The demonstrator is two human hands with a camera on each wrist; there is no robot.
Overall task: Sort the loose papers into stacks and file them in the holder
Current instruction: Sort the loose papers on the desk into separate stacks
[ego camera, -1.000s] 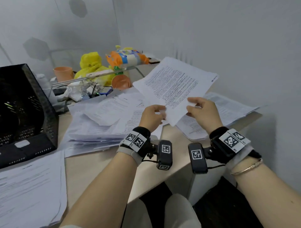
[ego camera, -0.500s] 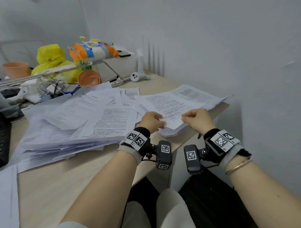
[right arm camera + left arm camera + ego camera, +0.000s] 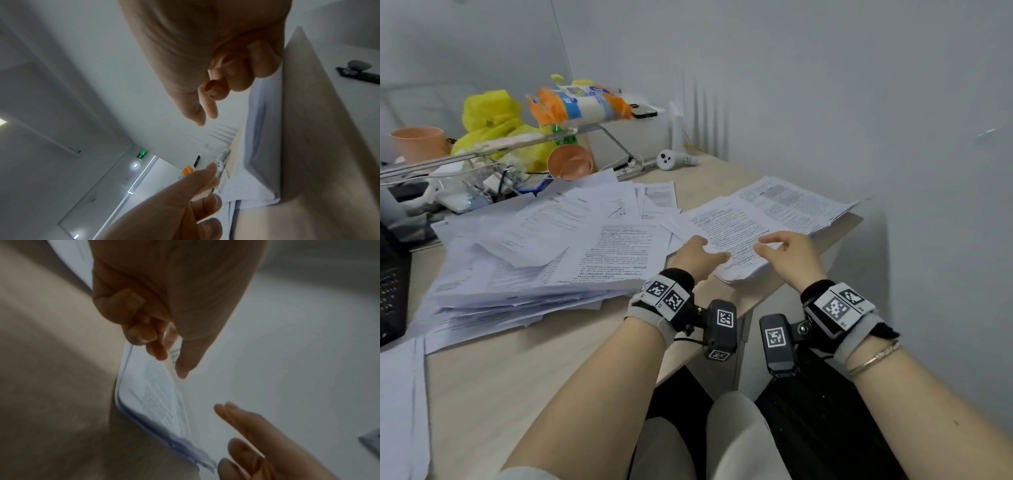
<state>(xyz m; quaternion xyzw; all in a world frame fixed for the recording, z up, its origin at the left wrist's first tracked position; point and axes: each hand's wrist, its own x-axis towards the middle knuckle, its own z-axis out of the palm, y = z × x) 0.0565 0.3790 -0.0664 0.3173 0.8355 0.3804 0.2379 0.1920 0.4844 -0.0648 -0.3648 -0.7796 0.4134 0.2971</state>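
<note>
A small stack of printed sheets [image 3: 739, 226] lies at the desk's right front corner, with a printed sheet flat on top. My left hand [image 3: 709, 255] hangs over the stack's near left edge, thumb stretched across the top sheet. Just to its right my right hand [image 3: 770, 245] hovers over the same edge. In the left wrist view my left hand [image 3: 170, 365] has loosely curled fingers with nothing gripped above the stack [image 3: 154, 395]. My right hand [image 3: 206, 119] likewise holds nothing. A big untidy pile of papers [image 3: 534, 260] covers the desk's middle. The black mesh holder [image 3: 390, 284] shows at the left edge.
More sheets [image 3: 400, 394] lie at the near left. At the back stand a wire shelf with a snack bag [image 3: 578, 106], a yellow bag [image 3: 489, 116], two orange cups [image 3: 417, 142] and a white controller [image 3: 671, 159]. A wall runs close along the right.
One second ago both hands held a printed sheet up in the air. They lowered it onto the right-hand stack and let go; the view swung right, away from the holder.
</note>
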